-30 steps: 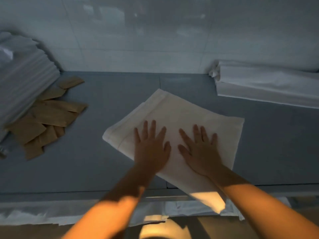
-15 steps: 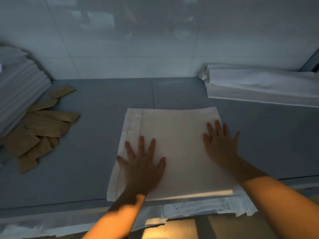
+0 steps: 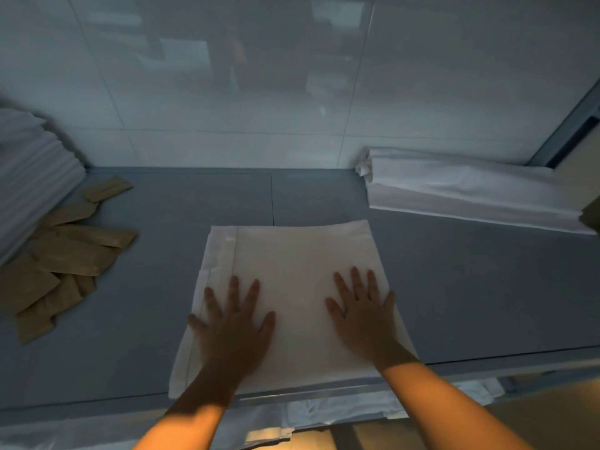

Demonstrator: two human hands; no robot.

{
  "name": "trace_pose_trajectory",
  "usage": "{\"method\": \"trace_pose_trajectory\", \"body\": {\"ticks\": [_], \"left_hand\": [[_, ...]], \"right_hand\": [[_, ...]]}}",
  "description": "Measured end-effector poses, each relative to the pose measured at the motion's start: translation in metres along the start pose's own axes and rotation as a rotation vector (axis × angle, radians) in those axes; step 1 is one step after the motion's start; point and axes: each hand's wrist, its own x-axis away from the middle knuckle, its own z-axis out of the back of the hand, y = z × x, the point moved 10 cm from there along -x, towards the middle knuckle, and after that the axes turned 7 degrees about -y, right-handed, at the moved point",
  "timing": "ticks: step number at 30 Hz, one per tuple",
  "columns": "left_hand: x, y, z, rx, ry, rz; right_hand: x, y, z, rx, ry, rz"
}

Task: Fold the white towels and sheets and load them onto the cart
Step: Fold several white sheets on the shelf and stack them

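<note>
On the grey worktop (image 3: 470,303), at its near edge: one folded white towel (image 3: 292,264), lying flat. Left hand (image 3: 232,329) and right hand (image 3: 363,315), fingers spread, pressed palm-down on it. Far right, folded sheets (image 3: 470,193); left, brown paper packets (image 3: 71,254).

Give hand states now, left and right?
Left hand: open, flat on the towel.
Right hand: open, flat on the towel.

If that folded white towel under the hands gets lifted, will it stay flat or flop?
The folded towel will probably sag and may unfold: it is thin, layered cloth lying limp. It looks light. On the smooth grey table it would likely slide easily when pushed.
</note>
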Motion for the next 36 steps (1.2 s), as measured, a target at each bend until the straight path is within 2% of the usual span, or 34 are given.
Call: {"method": "trace_pose_trajectory", "body": {"ticks": [10, 25, 32, 36], "left_hand": [[-0.036, -0.057, 0.019, -0.033, 0.024, 0.04], [-0.075, -0.183, 0.049, -0.08, 0.075, 0.017], [-0.08, -0.189, 0.055, -0.111, 0.097, 0.024], [-0.067, -0.181, 0.054, -0.063, 0.051, 0.041]], "right_hand": [[-0.035, -0.066, 0.005, -0.001, 0.016, 0.055], [-0.059, -0.198, -0.004, -0.02, 0.102, 0.113], [-0.068, -0.208, -0.008, -0.019, 0.088, 0.1], [-0.062, -0.209, -0.004, -0.004, 0.01, 0.127]]}}
